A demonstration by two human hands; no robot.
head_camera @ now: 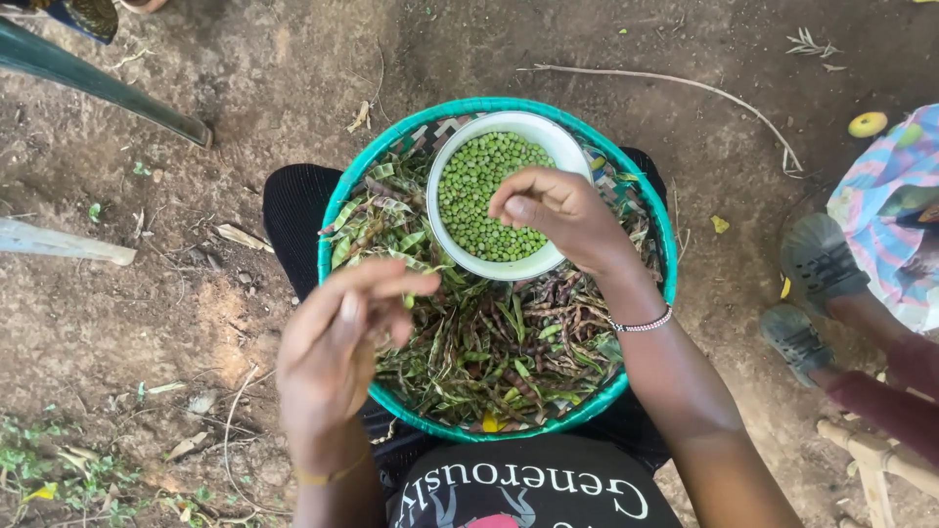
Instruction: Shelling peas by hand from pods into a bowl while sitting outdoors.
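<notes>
Green shelled peas (486, 196) already fill a good part of the white bowl (548, 137), which stands inside the woven teal basket (337, 210) on our lap. We judge the work to be somewhere in the middle: the bowl holds many peas but is not full to its rim, and the basket around it is still heaped with pods (509, 342), some green and some dark brown. From this view we cannot tell which of these pods are already emptied and which still wait to be opened, so the share that is left is not clear.

Our right hand (558, 210) hangs over the near side of the bowl, with the fingers curled together and the thumb pressed against them; whether peas are between them we cannot see. A bead bracelet (641, 324) sits on this wrist. Our left hand (337, 337) is raised above the left edge of the basket, and its fingertips (416, 286) seem to pinch something small and greenish, probably a pod, but it is blurred.

Around us is bare brown soil (274, 88). Another person's feet in grey shoes (817, 259) are at the right side, well apart from the basket.
</notes>
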